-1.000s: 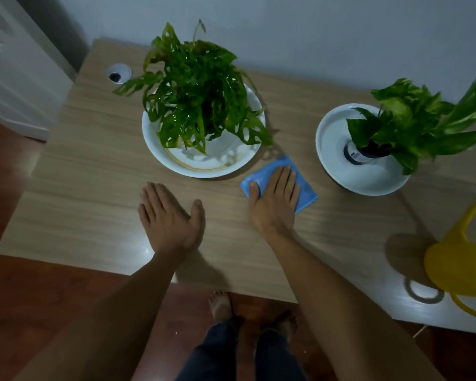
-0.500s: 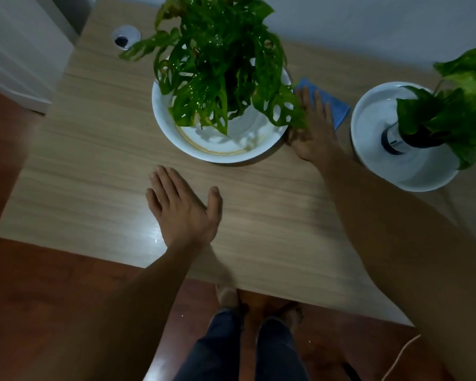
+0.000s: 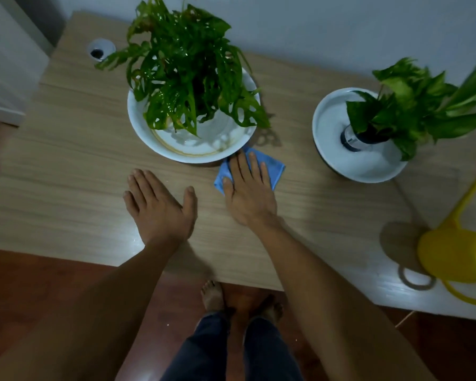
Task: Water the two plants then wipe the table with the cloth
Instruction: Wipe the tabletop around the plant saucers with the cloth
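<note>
My right hand lies flat, palm down, pressing the blue cloth onto the wooden table, just in front of the big plant's white bowl. Fingers cover most of the cloth. My left hand rests flat on the table beside it, fingers spread, holding nothing. The large holey-leaved plant stands in that bowl at the back middle. A smaller plant in a dark pot sits in a white dish at the right. The yellow watering can stands at the right edge.
A small round white cable port sits in the table's far left corner. A pale wall runs behind the table, a white door stands at the left. Below the near table edge I see my feet on a red-brown floor.
My right hand has drawn the cloth back from behind the big bowl toward me, to the bowl's front right. My left hand stays flat in place.
</note>
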Motion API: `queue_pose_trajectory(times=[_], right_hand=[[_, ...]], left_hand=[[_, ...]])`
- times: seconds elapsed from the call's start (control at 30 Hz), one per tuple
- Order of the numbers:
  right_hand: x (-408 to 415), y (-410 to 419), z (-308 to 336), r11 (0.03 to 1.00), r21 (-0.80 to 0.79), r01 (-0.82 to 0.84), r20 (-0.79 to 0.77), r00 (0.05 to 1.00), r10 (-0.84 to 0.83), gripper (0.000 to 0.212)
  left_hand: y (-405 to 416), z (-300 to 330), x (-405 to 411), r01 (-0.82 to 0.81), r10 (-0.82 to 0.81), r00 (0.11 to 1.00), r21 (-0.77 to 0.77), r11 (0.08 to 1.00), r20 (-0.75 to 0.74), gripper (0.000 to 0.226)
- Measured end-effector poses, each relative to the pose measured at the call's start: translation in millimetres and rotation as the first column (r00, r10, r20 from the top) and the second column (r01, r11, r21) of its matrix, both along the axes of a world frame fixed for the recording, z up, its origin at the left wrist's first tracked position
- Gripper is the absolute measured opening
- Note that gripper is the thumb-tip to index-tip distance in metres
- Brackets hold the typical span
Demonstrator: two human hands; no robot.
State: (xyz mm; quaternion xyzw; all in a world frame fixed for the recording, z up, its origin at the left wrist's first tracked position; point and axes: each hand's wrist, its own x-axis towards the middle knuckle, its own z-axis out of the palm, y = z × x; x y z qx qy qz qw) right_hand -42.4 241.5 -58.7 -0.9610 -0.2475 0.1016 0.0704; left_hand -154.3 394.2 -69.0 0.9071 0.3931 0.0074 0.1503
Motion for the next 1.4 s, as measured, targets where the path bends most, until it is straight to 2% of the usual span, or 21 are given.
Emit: queue_pose_trajectory(times=[0.17,0.33,0.47,0.6,0.67,0.77,0.83,0.93,1.03,1.13,1.23,1.4], right_hand=[[61.1,-5.9,0.8,0.998,0.012,0.065,0.016,0.998,-0.066,0.063],[132.8,-5.4,-0.6,0.998,-0.062,0.003,0.027,1.0,-0.001,0.061],[185.6,-7.9,3.1,0.982,-0.111,-0.149,0.011,0.988,0.152,0.09],[216.7,0.5,1.6,0.988,-0.01,-0.152,-0.007,0.988,0.152,0.075],[218.7,2.5,0.1,0.987,-0.013,-0.159,-0.013,0.987,0.159,0.076],[204.4,-7.8,-0.2,0.978,-0.082,-0.194,-0.006,0.981,0.194,0.086],[181.6,-15.4,-2.3,0.981,-0.078,-0.177,0.027,0.983,0.179,0.08],[133.5,-17.7,-7.1,0.996,-0.042,-0.08,0.01,0.997,0.081,0.062],[76.6,-14.8,-8.9,1.0,0.005,0.013,0.039,0.999,-0.013,0.064],[19.8,-0.1,-10.9,0.994,0.062,0.094,0.084,0.992,-0.099,0.066],[-27.6,28.6,-10.4,0.986,0.06,0.155,0.066,0.985,-0.159,0.067],[-84.4,84.0,-6.1,0.984,0.022,0.179,0.058,0.982,-0.18,0.067]], left_hand=[[-2.3,0.0,1.8,-0.006,0.006,1.0,0.006,1.0,-0.001,0.099],[-2.2,-1.5,3.2,-0.008,0.009,1.0,0.031,0.999,-0.016,0.1],[-2.2,-2.2,4.8,-0.021,0.022,0.999,0.024,0.999,-0.034,0.099],[-3.2,-1.5,7.5,-0.041,0.042,0.998,0.028,0.999,-0.042,0.1],[-3.3,-0.5,8.4,-0.046,0.047,0.998,0.026,0.999,-0.045,0.1],[-4.4,1.5,8.3,-0.044,0.045,0.998,0.015,0.999,-0.045,0.1],[-5.1,3.9,8.2,-0.042,0.042,0.998,0.007,0.999,-0.036,0.1],[-4.4,5.6,6.6,-0.039,0.039,0.999,-0.016,0.999,-0.028,0.1],[-4.4,9.8,5.0,-0.031,0.03,0.999,-0.053,0.998,-0.013,0.097],[4.3,15.8,-1.2,-0.033,0.041,0.996,-0.107,0.994,0.076,0.085],[35.2,19.8,-13.0,0.032,-0.023,0.994,-0.08,0.996,0.11,0.079],[108.0,24.2,-33.6,0.146,-0.144,0.987,-0.031,0.989,0.067,0.082]])
